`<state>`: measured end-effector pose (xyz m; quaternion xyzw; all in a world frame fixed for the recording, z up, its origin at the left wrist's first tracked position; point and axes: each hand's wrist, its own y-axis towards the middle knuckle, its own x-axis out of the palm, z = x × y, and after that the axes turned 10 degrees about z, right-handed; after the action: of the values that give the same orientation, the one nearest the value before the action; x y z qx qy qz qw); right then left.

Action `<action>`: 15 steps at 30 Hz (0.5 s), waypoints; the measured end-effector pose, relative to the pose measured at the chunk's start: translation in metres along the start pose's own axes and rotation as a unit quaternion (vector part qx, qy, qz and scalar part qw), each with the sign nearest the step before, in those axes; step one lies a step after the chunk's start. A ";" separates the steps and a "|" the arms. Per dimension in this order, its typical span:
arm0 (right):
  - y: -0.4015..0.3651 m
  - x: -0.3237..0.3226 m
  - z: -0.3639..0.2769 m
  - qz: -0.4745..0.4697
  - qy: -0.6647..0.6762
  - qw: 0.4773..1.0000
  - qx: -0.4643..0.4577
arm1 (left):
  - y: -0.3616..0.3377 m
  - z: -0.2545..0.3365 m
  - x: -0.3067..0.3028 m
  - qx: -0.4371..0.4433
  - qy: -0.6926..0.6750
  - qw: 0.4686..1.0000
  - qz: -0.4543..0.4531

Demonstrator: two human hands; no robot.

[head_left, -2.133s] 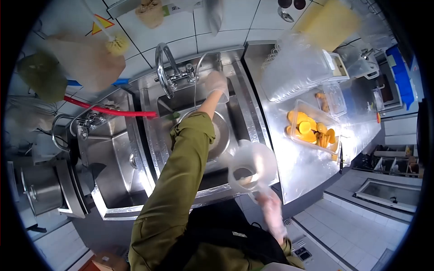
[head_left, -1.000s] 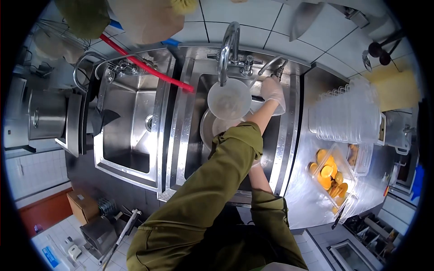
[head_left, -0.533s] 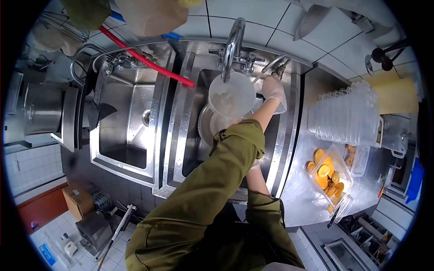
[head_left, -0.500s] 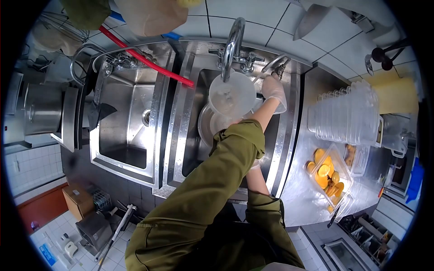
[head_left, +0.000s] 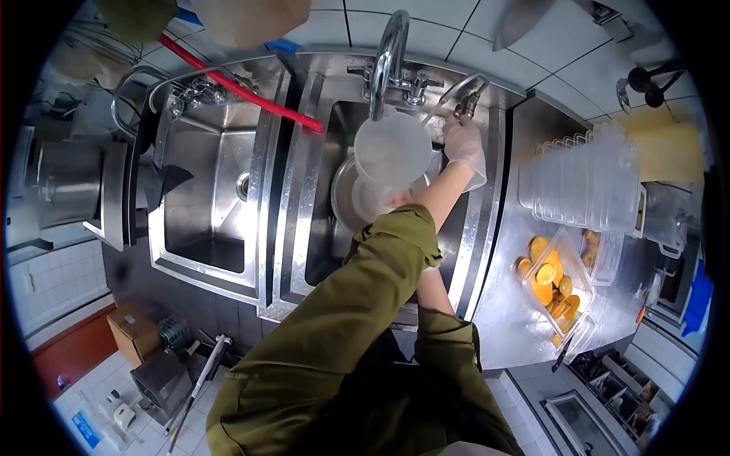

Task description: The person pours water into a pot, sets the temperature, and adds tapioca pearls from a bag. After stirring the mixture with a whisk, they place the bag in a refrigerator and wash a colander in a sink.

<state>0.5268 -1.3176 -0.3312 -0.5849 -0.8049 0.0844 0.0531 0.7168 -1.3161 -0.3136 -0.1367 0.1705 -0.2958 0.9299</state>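
My left arm, in an olive sleeve, crosses over my right arm. My gloved left hand (head_left: 462,143) is closed on a small tap (head_left: 469,102) at the sink's back right. Under the curved faucet (head_left: 392,57) hangs a translucent round plastic container (head_left: 392,148), tilted so its inside faces me. Fingers of my right hand (head_left: 399,199) show at its lower edge, gripping it; the rest of that hand is hidden behind my left forearm. Below the container, a round metal bowl (head_left: 346,199) sits in the right sink basin (head_left: 323,262).
A second basin (head_left: 201,190) lies to the left, with a red hose (head_left: 243,91) reaching across the divider. On the right counter stand stacked clear containers (head_left: 582,186) and a clear tub of orange slices (head_left: 559,285). A cardboard box (head_left: 133,334) is on the floor.
The view has shifted slightly. The container has turned a little more toward me and moved slightly right. My left hand stays at the small tap, its fingers reaching higher on it.
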 end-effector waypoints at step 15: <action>-0.012 0.016 -0.052 0.099 -0.107 0.986 0.076 | -0.008 0.009 -0.007 -0.071 -0.189 0.979 -0.035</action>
<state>0.5198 -1.3023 -0.2782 -0.6439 -0.7352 0.2118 0.0022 0.7107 -1.3164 -0.3013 -0.2621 0.0077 -0.2840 0.9223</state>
